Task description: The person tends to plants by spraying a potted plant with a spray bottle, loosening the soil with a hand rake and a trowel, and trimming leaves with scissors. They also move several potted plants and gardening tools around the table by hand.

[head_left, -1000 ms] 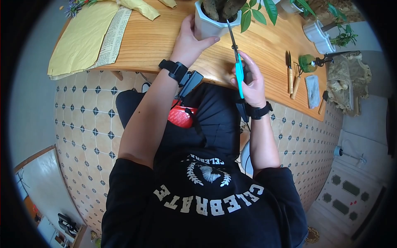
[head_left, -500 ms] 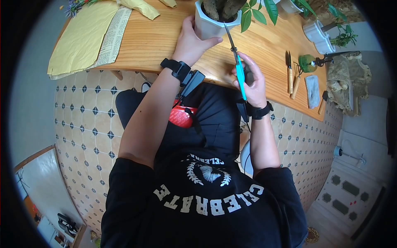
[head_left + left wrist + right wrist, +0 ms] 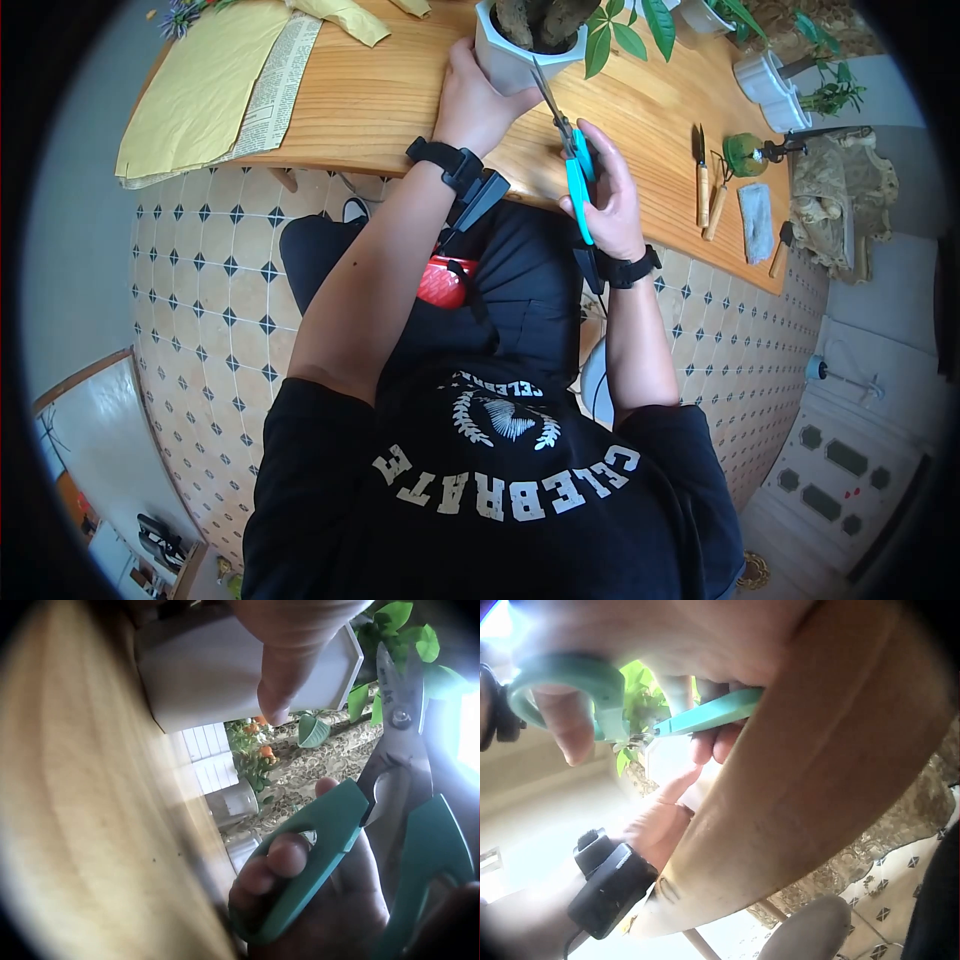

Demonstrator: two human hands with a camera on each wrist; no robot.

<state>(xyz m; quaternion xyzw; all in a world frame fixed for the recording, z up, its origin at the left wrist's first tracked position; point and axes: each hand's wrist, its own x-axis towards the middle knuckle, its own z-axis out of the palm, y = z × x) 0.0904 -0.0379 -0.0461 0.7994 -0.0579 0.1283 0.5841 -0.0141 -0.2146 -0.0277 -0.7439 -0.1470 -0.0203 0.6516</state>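
Observation:
The left hand (image 3: 478, 103) holds the side of a white faceted pot (image 3: 507, 68) at the table's front edge, thumb across its near face. Thick brown stems stand in the pot's dark soil, with green leaves (image 3: 630, 40) to the right. Teal-handled scissors (image 3: 578, 190) are in the right hand (image 3: 615, 200), fingers through the handle loops. Their blades are parted in the left wrist view, where the scissors (image 3: 401, 716) point up beside the pot (image 3: 202, 667). In the right wrist view the thumb passes through one loop (image 3: 611, 682). Whether the blade tips touch the pot is unclear.
Yellow paper (image 3: 205, 85) over newsprint lies on the table's left. To the right are a wooden-handled trowel (image 3: 703, 195), a small rake, a green sprayer (image 3: 742, 153) and a grey cloth (image 3: 757, 222). White pots (image 3: 770, 90) stand at the back right.
The scissors' handles and blades have spread apart, and their tips have shifted left. The left hand and forearm have moved slightly right, still on the pot.

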